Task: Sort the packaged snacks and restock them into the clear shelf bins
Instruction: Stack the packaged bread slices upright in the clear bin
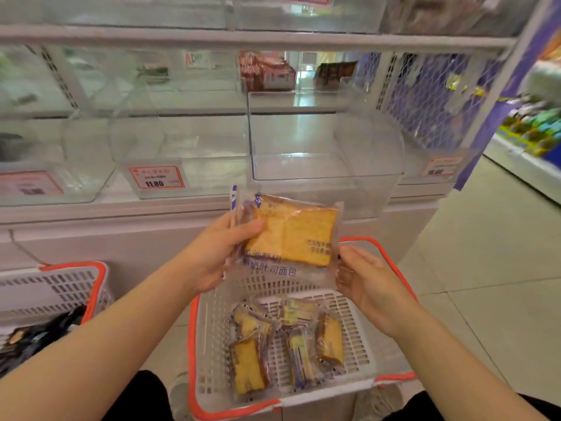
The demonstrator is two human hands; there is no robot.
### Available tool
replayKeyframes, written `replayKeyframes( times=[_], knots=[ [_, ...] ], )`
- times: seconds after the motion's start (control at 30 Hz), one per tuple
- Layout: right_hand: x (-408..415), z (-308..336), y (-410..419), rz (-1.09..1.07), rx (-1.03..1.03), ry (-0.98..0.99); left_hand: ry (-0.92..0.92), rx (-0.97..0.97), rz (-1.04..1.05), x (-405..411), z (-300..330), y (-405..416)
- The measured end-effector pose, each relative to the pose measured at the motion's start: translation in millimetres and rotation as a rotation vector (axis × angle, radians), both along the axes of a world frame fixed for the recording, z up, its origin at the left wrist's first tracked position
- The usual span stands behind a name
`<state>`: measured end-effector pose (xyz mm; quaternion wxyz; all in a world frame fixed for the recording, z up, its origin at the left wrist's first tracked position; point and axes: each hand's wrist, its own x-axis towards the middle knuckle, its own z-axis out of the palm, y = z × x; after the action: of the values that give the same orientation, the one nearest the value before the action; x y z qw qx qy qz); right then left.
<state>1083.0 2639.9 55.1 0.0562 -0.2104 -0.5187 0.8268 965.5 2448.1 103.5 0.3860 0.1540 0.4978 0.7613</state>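
Observation:
A clear packet of yellow toast bread [296, 235] with blue print is held above a white basket with an orange rim [209, 344]. My left hand [221, 253] grips the packet's left side, thumb across its front. My right hand [361, 276] pinches its lower right corner. Several more bread packets [288, 347] lie in the basket below. An empty clear shelf bin [326, 147] stands straight ahead above the packet, and another clear bin with a red price tag [182, 159] is to its left.
A second white basket [60, 290] with dark packets sits at the left. Red and brown snack packs [267, 72] fill bins further back on the shelf. A tiled aisle floor [491, 268] runs to the right, with another shelf at the far right.

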Motion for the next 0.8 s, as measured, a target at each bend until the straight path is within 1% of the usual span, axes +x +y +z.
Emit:
replayKeyframes(
  times=[0.07,0.1,0.17,0.2,0.23,0.3,0.37,0.4,0.5,0.6,0.67,0.73,0.8],
  knots=[
    [-4.4,12.1,-5.0,-0.013,0.088,0.046,0.061,-0.02,0.116,1.8,-0.1,1.0],
    [-7.6,17.7,-7.3,-0.031,0.155,0.06,0.111,-0.08,0.208,1.0,-2.7,2.3],
    [-14.8,24.6,-9.6,-0.086,0.355,0.063,0.167,-0.206,0.377,-2.3,-8.1,2.9],
    [-18.5,26.9,-10.7,-0.119,0.44,0.069,0.178,-0.251,0.405,-2.7,-9.3,3.5],
    [-21.8,30.8,-12.5,-0.163,0.492,0.077,0.185,-0.29,0.384,-2.2,-10.9,3.9],
    [-29.5,36.9,-13.3,-0.266,0.553,0.122,0.203,-0.33,0.251,0.8,-12.5,5.1],
    [-36.3,44.2,-11.1,-0.365,0.564,0.164,0.182,-0.245,0.13,3.4,-10.7,6.7],
    [-38.8,48.0,-9.1,-0.397,0.549,0.183,0.167,-0.173,0.113,2.5,-10.0,7.5],
    [-43.2,58.9,-1.9,-0.435,0.494,0.226,0.182,-0.007,0.172,-4.5,-3.6,9.6],
    [-46.1,67.9,7.1,-0.424,0.491,0.259,0.155,0.054,0.264,-15.2,4.7,9.8],
    [-50.9,70.5,12.6,-0.398,0.514,0.258,0.108,0.103,0.3,-24.5,7.5,7.9],
    [-58.3,71.2,15.2,-0.323,0.524,0.242,0.104,0.148,0.309,-35.2,8.5,5.8],
    [-68.2,75.4,15.6,-0.192,0.437,0.241,0.125,0.188,0.315,-44.5,11.1,6.0]
  ],
)
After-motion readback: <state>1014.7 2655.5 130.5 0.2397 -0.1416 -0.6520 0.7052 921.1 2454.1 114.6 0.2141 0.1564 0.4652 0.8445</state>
